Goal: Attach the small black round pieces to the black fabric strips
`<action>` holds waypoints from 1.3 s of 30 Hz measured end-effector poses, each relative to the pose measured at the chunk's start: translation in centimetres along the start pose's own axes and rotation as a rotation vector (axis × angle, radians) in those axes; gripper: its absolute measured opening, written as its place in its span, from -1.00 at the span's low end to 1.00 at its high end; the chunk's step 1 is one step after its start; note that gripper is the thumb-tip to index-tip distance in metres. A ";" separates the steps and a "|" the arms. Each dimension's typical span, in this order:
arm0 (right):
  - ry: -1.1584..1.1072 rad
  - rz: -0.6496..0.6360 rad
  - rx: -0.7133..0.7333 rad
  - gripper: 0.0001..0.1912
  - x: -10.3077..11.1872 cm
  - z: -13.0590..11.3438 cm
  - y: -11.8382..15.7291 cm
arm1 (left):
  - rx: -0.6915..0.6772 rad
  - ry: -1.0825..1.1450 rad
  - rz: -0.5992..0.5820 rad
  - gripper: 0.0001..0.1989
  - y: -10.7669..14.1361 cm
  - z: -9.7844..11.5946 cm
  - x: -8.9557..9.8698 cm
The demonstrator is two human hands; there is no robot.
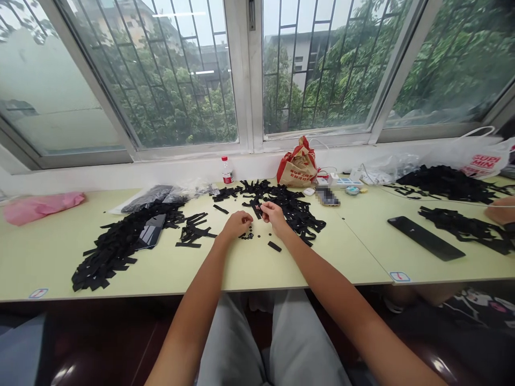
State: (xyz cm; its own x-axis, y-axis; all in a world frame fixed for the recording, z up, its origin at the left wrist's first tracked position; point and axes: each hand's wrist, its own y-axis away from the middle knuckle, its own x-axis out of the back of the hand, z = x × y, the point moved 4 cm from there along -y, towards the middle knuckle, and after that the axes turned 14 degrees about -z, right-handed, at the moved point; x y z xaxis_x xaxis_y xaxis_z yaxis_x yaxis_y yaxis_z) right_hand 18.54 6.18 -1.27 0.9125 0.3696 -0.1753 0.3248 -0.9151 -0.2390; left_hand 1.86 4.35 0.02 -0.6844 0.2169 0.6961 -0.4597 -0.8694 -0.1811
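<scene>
My right hand [272,215] is closed, its fingertips pinched at a short black strip [256,210] over the table. To its left, my left hand [238,223] has its fingers bent together just above small black rings [246,235]; what it holds, if anything, is too small to name. A loose black strip [274,246] lies below my right hand, and another strip [221,208] lies up and left of my left hand. Beyond and right of my hands spreads a pile of black strips [298,212].
A long heap of black strips [108,246] and a dark phone [152,230] lie left. A bottle [227,170], a paper bag [298,165] and a blurred phone [328,196] stand or lie behind. Another person's hand [501,210] is at far right, near a black slab [426,238].
</scene>
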 end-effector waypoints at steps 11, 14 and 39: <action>0.228 -0.023 -0.110 -0.79 -0.4 0.9 0.1 | -0.011 -0.227 -0.014 -0.81 -0.1 -1.2 0.5; 0.313 -0.011 -0.114 -0.82 -0.4 0.8 0.2 | -0.016 -0.224 -0.010 -0.78 -0.1 -0.8 0.4; 0.673 -0.138 -0.025 -0.85 -0.7 1.1 -0.1 | -0.071 -0.208 0.028 -0.79 1.0 0.0 -1.0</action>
State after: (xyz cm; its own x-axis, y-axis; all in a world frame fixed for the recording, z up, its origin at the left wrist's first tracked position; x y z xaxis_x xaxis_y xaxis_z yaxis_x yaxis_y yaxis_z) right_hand 17.62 6.24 -2.21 0.8155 0.3105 0.4883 0.4478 -0.8731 -0.1926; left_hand 2.05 3.25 -0.89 -0.5691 0.0908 0.8173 -0.4863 -0.8386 -0.2454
